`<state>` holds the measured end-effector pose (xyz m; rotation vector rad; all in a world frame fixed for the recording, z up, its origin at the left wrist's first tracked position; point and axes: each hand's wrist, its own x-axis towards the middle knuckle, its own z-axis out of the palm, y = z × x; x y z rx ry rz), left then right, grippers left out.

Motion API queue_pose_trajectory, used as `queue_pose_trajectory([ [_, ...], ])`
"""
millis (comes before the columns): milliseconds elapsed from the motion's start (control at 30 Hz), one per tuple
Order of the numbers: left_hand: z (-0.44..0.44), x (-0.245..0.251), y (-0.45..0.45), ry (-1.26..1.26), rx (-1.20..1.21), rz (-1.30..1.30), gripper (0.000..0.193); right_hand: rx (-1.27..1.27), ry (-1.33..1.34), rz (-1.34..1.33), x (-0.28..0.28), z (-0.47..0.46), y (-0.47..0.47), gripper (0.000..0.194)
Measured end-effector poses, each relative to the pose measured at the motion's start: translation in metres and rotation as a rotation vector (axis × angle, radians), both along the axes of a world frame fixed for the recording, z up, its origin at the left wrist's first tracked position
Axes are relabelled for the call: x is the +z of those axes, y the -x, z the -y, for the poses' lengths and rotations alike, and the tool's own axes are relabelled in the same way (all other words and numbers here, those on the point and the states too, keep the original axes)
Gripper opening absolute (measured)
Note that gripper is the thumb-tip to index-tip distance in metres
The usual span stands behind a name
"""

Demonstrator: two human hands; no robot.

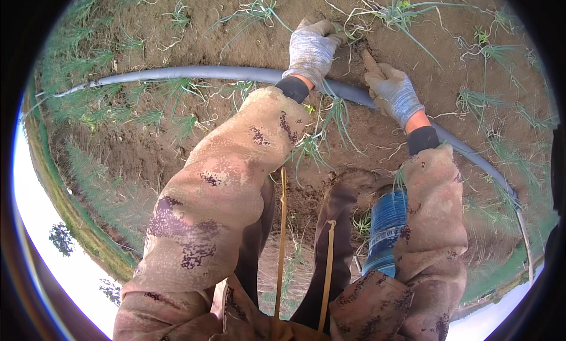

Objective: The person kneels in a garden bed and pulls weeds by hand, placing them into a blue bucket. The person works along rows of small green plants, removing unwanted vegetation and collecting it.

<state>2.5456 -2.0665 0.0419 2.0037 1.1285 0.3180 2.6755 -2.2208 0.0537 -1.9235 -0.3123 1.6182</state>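
Both hands wear grey-white knit gloves with soiled fingers. My left hand [315, 46] is down at the soil beyond the grey hose, its fingers bent around or against a small green weed [349, 33]; the fingertips are partly hidden. To its right, my right hand [391, 86] points one finger at a patch of loosened dark soil [361, 46]; its other fingers are curled, and whether they hold anything cannot be seen. An onion-like plant [398, 13] with thin leaves and pale dry strands grows just beyond the hands.
A grey hose [177, 72] curves across the ground under both wrists. More onion-like plants [338, 113] stand on the near side, others [261, 11] beyond it. A blue printed item [387, 230] lies beside my right sleeve. Two yellowish cords [281, 243] hang before my dark-clad legs.
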Motion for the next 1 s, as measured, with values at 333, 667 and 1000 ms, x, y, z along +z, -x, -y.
queue_pose_trajectory([
  [333,-0.007,0.017,0.031,0.201,0.075,0.116,0.017,0.023,-0.254,0.308,-0.001,0.024,0.02,0.022],
  [667,0.005,0.082,0.071,0.749,0.492,0.409,0.009,-0.195,-0.124,0.633,0.081,0.069,0.086,0.028],
  [1000,-0.025,0.053,0.149,0.977,0.735,0.482,0.011,-0.604,-0.055,0.249,0.056,0.107,0.094,0.024],
])
